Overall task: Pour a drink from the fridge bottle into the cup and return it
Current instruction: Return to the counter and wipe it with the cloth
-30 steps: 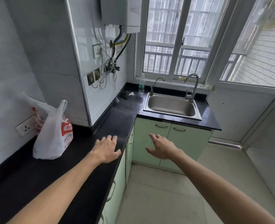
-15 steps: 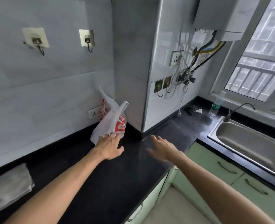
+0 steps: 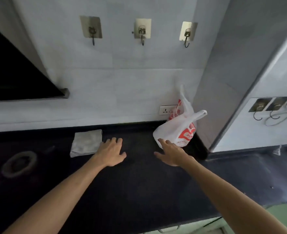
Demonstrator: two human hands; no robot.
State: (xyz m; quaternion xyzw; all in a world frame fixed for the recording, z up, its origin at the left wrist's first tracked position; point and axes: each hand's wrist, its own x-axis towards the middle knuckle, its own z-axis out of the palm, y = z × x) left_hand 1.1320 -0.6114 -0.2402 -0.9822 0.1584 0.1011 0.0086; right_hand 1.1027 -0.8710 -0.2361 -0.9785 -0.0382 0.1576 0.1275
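1. Bottle and cup are showing nowhere in this view; neither hand is holding anything
2. Black tabletop (image 3: 139, 191) is stretching across the whole lower part of the view, meeting a pale tiled wall (image 3: 122, 81) behind it
3. Grey column (image 3: 223, 73) is standing at the right end of that wall, coming down to the tabletop
4. Dark slanted hood (image 3: 16, 73) is hanging over the left end of the tabletop
5. Both bare forearms are reaching forward from the bottom edge, side by side and apart
6. White plastic bag (image 3: 176, 130) with red print is sitting on the tabletop in the corner between the wall and the column, its handles sticking up and partly covering a wall socket (image 3: 166, 110)
7. Grey folded cloth (image 3: 87, 142) is lying flat on the tabletop near the wall
8. Right hand (image 3: 171, 153) is hovering palm down with fingers spread and empty, its fingertips lying over the lower edge of the bag; whether they are touching it I cannot tell
9. Left hand (image 3: 112, 152) is hovering palm down, fingers loosely spread and empty, just beside the right edge of the cloth
10. Three stick-on hooks (image 3: 142, 30) are sitting in a row high on the wall, nothing hanging on them
11. Faint ring mark (image 3: 19, 163) is showing on the tabletop at the far left
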